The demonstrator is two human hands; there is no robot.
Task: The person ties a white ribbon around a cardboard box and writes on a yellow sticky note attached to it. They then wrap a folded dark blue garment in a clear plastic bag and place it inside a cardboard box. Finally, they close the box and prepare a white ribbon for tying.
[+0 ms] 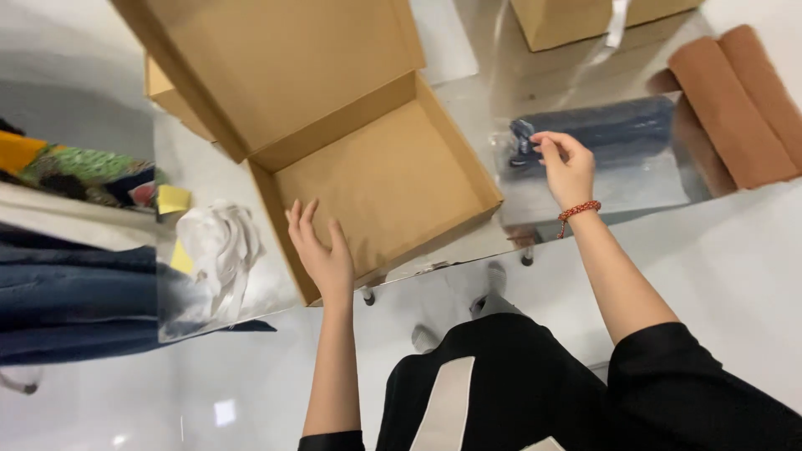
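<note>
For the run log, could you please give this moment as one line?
left hand: on open cardboard box wall | right hand: pinching bagged dark garment | brown rolls beside

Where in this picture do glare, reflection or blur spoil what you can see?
Head view: the shiny table throws pale glare and mirrors things, so its surface reads unclearly; the clear bag under the right hand glints; the far left edge is soft and streaked; the box by the left hand is evenly lit and sharp.

1. A shiny metal table point(468, 88) carried everything.
2. At its centre sat an open cardboard box point(384, 179).
3. At three o'clock — a bagged dark garment point(610, 129), brown rolls point(735, 100).
4. At nine o'clock — white crumpled plastic point(219, 246).
</note>
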